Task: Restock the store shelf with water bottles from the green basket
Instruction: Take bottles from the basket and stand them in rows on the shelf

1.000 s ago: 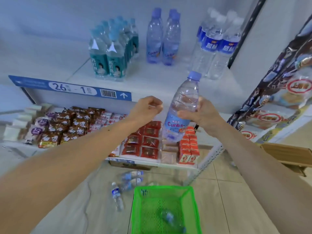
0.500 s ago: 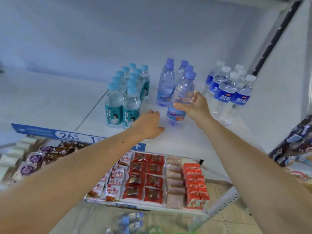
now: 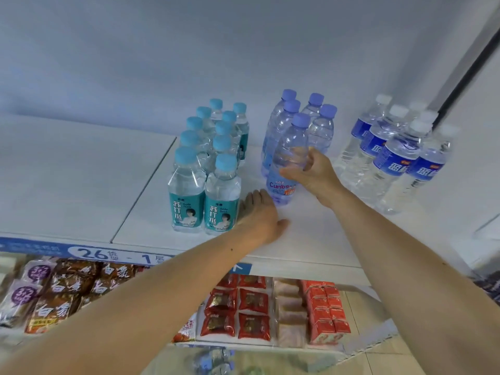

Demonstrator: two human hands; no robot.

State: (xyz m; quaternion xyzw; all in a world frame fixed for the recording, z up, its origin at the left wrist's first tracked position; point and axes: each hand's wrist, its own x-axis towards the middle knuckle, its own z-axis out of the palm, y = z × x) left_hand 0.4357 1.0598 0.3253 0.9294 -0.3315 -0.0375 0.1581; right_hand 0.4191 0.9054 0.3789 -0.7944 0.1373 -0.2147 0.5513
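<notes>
A clear water bottle with a periwinkle cap and a blue "Cunbs" label stands upright on the white shelf, at the front of a group of matching bottles. My right hand grips this bottle around its middle. My left hand rests flat on the shelf, fingers straight, just left of the bottle's base and beside the teal-labelled soda bottles. The green basket is out of view.
Teal-labelled soda water bottles stand in two rows to the left. White-capped bottles with blue labels stand to the right. The lower shelf holds snack packets and red boxes. Loose bottles lie on the floor below.
My right hand has carried the bottle from the air up onto the shelf and set it in front of the matching bottles. My left hand opened and came down flat on the shelf.
</notes>
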